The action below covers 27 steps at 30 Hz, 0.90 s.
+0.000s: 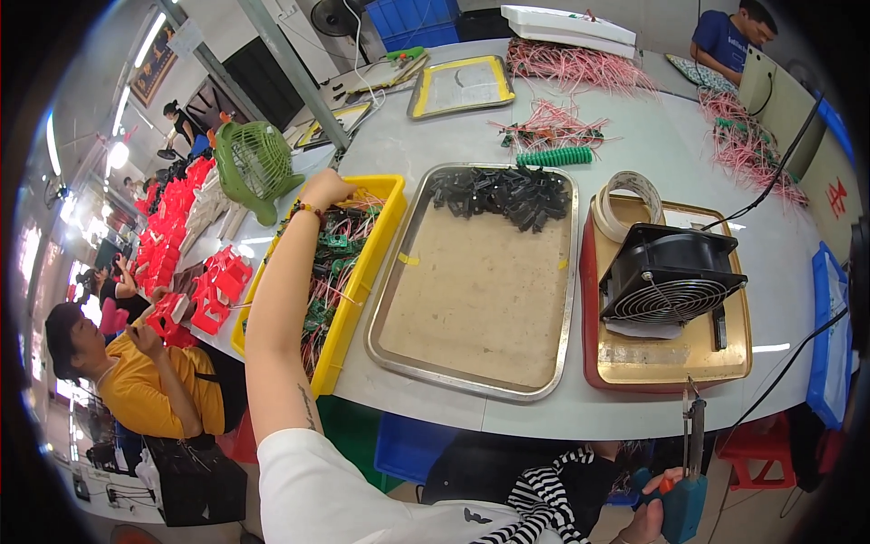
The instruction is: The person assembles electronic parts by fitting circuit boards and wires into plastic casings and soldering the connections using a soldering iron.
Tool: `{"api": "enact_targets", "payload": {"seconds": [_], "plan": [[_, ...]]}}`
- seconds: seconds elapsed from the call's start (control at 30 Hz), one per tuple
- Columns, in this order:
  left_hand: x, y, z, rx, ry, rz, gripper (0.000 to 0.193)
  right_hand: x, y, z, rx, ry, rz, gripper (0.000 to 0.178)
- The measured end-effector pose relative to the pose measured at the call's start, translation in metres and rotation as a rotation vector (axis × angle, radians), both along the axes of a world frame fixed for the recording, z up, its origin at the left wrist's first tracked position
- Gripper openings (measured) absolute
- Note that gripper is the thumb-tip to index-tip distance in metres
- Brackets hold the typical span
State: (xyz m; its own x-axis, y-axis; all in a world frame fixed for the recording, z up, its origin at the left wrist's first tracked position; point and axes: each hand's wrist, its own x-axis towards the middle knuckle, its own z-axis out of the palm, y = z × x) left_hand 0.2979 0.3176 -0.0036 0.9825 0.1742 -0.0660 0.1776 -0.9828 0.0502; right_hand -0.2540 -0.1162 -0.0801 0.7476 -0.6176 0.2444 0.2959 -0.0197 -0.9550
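Note:
My left arm stretches over a long yellow bin full of green circuit boards with red and white wires. My left hand is at the bin's far end; its fingers point down and are mostly hidden, so whether they grip anything does not show. At the lower right, my right hand is wrapped round a teal soldering gun, its metal tip pointing up near the table edge. Between them lies a metal-rimmed tray with a heap of small black plastic parts at its far end.
A black fan and a tape roll sit on a red-and-gold tin. Wired boards and a green coil lie farther back. Left are a green basket, red plastic parts and a person in yellow.

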Motion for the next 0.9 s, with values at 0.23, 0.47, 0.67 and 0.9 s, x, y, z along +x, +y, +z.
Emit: {"api": "enact_targets", "payload": {"seconds": [0.23, 0.47, 0.67, 0.9], "plan": [[-0.044, 0.001, 0.039, -0.022, -0.336, -0.119, 0.031, -0.018, -0.013, -0.044, -0.063, 0.04, -0.119, 0.052], [-0.114, 0.062, 0.033, -0.454, -0.586, -0.491, 0.019, -0.007, -0.027, -0.012, -0.357, 0.099, -0.332, 0.045], [-0.28, 0.147, 0.007, -0.465, -0.889, -0.205, 0.024, -0.002, -0.144, 0.017, -1.047, 0.234, -0.518, 0.032], [-0.363, 0.089, -0.046, -1.548, -0.625, 0.496, 0.035, 0.055, -0.223, 0.033, -1.261, 0.634, -0.257, 0.05]]}}
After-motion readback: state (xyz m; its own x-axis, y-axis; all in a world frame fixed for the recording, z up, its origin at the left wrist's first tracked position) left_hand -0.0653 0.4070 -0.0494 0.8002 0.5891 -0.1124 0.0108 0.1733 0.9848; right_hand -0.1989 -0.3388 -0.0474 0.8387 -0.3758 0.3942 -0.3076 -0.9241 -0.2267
